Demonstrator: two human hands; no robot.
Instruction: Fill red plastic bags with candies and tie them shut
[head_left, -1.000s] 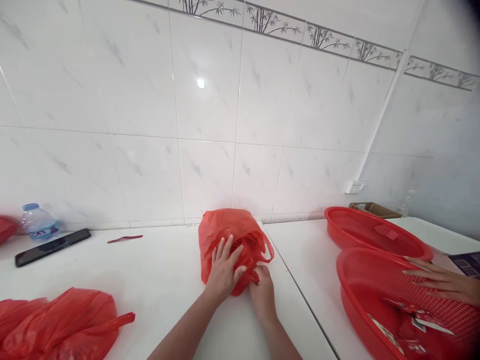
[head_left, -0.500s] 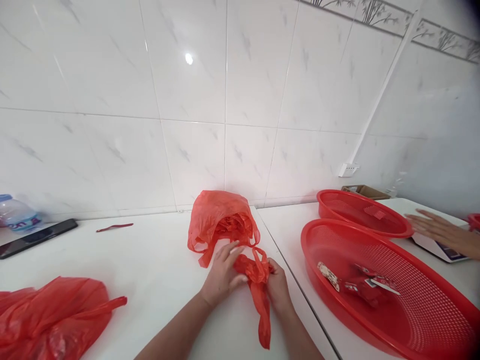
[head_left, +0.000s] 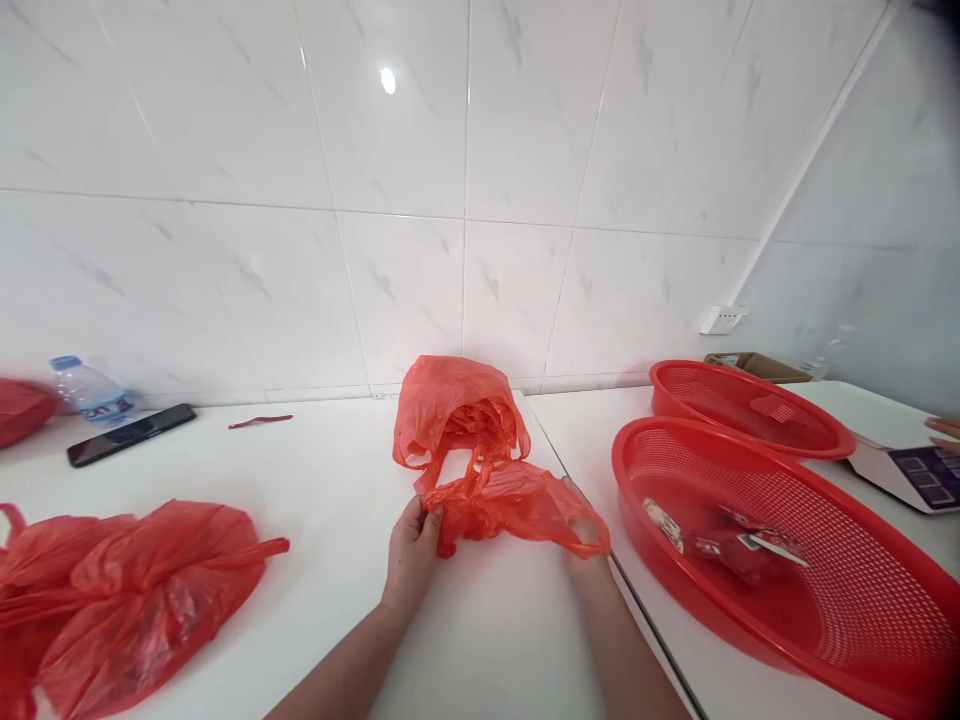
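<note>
A thin red plastic bag (head_left: 517, 500) is stretched sideways above the white table, between my two hands. My left hand (head_left: 415, 545) pinches its left end between thumb and fingers. At the other end my right hand (head_left: 586, 545) holds the bag, its fingers partly covered by the see-through plastic. Just behind, against the wall, sits a bulging red bag (head_left: 454, 385) with more crumpled red plastic in its mouth. The stretched bag touches or overlaps its front; I cannot tell whether they are joined.
Filled red bags (head_left: 161, 590) lie at left, near a phone (head_left: 131, 435), a water bottle (head_left: 94, 390) and a red strip (head_left: 260, 421). At right stand a red basket (head_left: 712, 640) holding small packets, another basket (head_left: 750, 375) and a scale (head_left: 900, 460). A co-worker's fingers (head_left: 943, 432) show there.
The bunched, hanging bag is now spread out sideways between my hands, which have moved apart. The view has shifted left and down. The co-worker's hand has drawn back to the right.
</note>
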